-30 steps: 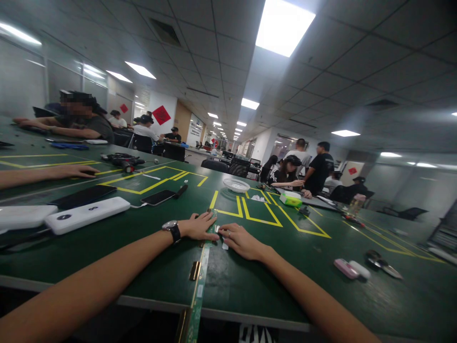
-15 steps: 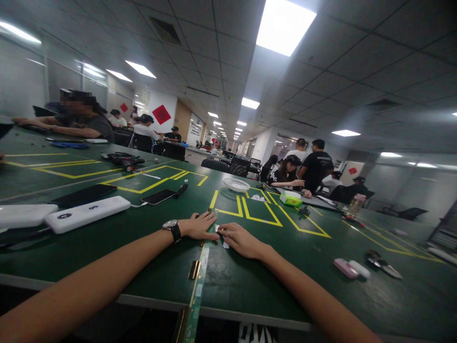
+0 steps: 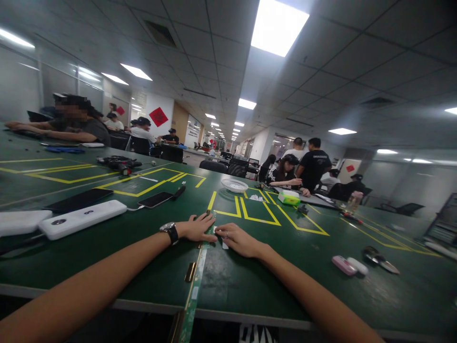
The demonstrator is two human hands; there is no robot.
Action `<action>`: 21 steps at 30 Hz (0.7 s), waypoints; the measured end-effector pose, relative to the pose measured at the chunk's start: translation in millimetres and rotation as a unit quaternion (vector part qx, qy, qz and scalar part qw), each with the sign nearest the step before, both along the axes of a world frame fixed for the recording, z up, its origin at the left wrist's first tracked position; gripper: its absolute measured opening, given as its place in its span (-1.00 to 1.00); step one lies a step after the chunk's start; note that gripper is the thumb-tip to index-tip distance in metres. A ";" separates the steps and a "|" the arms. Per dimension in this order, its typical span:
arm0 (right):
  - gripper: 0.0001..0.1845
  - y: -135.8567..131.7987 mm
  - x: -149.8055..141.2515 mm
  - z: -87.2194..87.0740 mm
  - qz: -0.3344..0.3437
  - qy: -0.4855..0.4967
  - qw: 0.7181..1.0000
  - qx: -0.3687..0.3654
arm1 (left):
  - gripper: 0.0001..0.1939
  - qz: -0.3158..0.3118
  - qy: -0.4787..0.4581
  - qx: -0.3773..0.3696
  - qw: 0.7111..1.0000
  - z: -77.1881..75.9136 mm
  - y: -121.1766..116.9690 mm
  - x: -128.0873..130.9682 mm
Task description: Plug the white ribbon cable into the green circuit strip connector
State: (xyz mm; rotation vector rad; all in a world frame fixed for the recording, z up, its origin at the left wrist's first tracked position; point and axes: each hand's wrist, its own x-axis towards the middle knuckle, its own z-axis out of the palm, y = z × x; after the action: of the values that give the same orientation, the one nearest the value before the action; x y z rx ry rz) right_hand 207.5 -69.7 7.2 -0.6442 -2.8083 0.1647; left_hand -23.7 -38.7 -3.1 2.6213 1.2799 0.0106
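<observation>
Left grip (image 3: 197, 228) lies spread on the circuit board (image 3: 197, 278), seemingly steadying it; right grip's (image 3: 240, 239) hold alongside, I cannot tell; next calls for stillness.

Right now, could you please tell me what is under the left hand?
The long green circuit board passes under the thumb of the left hand and reaches past the near edge of the green table. Whatever lies beneath the palm is covered.
</observation>
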 end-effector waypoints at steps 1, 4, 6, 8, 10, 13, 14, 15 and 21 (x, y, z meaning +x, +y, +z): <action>-0.57 -0.9 -0.7 0.3 -0.002 0.000 1.000 0.001 | -0.04 0.001 0.003 -0.001 1.000 0.7 -0.8 0.1; -0.57 -2.2 -2.4 -0.3 -0.006 0.002 1.000 0.005 | -0.02 0.002 0.009 -0.002 1.000 2.0 -2.2 0.6; -0.57 -2.3 -3.3 -1.0 -0.010 0.005 1.000 0.008 | -0.02 0.000 0.005 0.000 1.000 2.3 -2.4 0.5; -0.56 -2.2 -3.8 -0.6 -0.011 0.007 1.000 0.012 | -0.02 -0.001 -0.003 0.003 1.000 2.6 -2.4 0.1; -0.57 -2.3 -3.6 1.5 -0.008 0.009 1.000 0.015 | -0.02 -0.003 -0.012 0.000 1.000 3.0 -2.8 0.0; -0.63 -3.1 -2.4 7.2 0.000 0.022 1.000 0.018 | 0.02 -0.025 -0.033 -0.008 0.999 2.7 -4.4 2.5; -0.65 -3.6 -2.1 9.0 0.000 0.030 0.999 0.021 | 0.04 -0.037 -0.041 -0.009 0.998 2.1 -5.2 4.3; -0.66 -4.4 -2.0 10.4 -0.001 0.039 0.999 0.025 | 0.06 -0.050 -0.050 -0.007 0.997 1.3 -6.1 6.4; -0.58 -7.6 -5.3 6.8 0.041 0.034 0.998 0.025 | 0.00 -0.082 -0.085 0.008 0.993 -3.1 -10.1 15.0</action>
State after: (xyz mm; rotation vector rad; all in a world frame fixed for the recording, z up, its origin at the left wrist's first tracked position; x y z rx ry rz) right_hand 202.2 -77.3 14.0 -0.5030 -2.7645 0.1290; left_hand -8.6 -48.7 -6.2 2.6639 1.0120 0.2133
